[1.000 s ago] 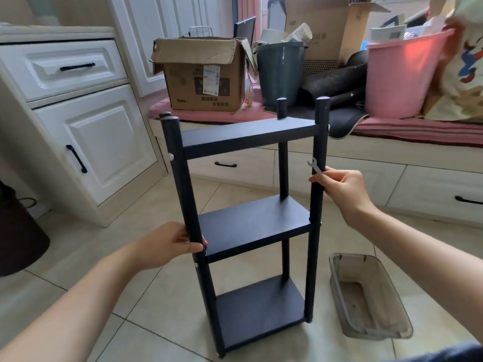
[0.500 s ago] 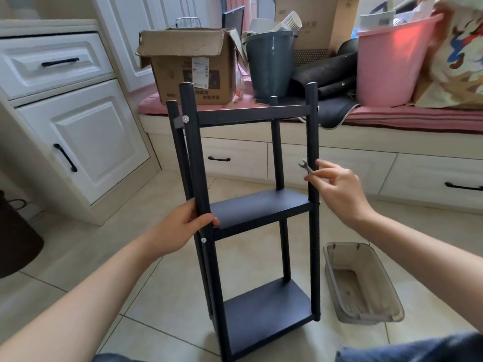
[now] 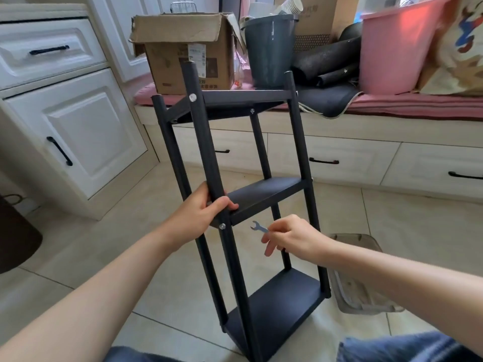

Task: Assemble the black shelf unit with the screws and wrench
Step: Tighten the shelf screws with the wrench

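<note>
The black shelf unit [image 3: 264, 195] stands upright on the tiled floor with three boards between four round posts, tilted a little toward me. My left hand [image 3: 201, 214] grips the near-left post just above the middle board. A silver screw head [image 3: 222, 226] shows on that post right below my fingers, and another screw head [image 3: 193, 97] sits at the top board. My right hand [image 3: 290, 237] pinches a small silver wrench [image 3: 258, 227], its open jaw pointing left, a short way right of the lower screw.
A clear plastic tray [image 3: 358, 280] lies on the floor right of the unit. White cabinets [image 3: 75, 131] stand to the left. Behind is a bench with a cardboard box [image 3: 188, 50], a grey bucket [image 3: 269, 50] and a pink tub [image 3: 397, 45].
The shelf unit has been turned and tipped closer to me. My right hand left the right post and came down with the wrench in front of the middle board.
</note>
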The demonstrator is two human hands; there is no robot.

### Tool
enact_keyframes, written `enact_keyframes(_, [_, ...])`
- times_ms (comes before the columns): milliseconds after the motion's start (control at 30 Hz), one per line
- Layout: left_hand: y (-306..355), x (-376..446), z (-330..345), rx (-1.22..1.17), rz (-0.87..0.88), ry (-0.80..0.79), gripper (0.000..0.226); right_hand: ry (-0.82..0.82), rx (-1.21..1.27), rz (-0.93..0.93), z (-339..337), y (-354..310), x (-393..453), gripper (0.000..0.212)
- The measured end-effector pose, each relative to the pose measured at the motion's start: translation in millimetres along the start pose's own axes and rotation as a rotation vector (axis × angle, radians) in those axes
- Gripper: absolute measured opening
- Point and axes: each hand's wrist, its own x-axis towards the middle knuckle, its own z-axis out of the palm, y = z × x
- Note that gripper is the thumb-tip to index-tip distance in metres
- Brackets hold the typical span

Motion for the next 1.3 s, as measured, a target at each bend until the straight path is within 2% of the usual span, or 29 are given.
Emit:
enact_keyframes(133, [5, 9, 9, 0.019, 0.019, 0.004, 0.015, 0.029, 0.056, 0.040, 15, 14, -5, 0.024])
enact_keyframes(300, [9, 16, 15, 0.016, 0.026, 0.000, 0.016, 0.239, 0.331, -0.013, 40, 13, -5, 0.016])
enact_keyframes(533, [8, 15, 10, 0.069, 0.046, 0.021, 0.020, 0.317, 0.386, -0.072, 63, 12, 6, 0.018])
enact_keyframes(733, [6, 22, 10, 0.093, 0.007, 0.019, 0.049, 0.410, 0.294, -0.179, 70, 19, 14, 0.019])
enact_keyframes(967, [0, 24, 3, 0.080, -0.035, 0.006, 0.052, 0.406, 0.322, -0.194, 75, 20, 23, 0.019])
enact_keyframes(1300, [-4, 25, 1, 0.119, 0.006, 0.003, 0.052, 0.392, 0.378, -0.185, 80, 19, 25, 0.018])
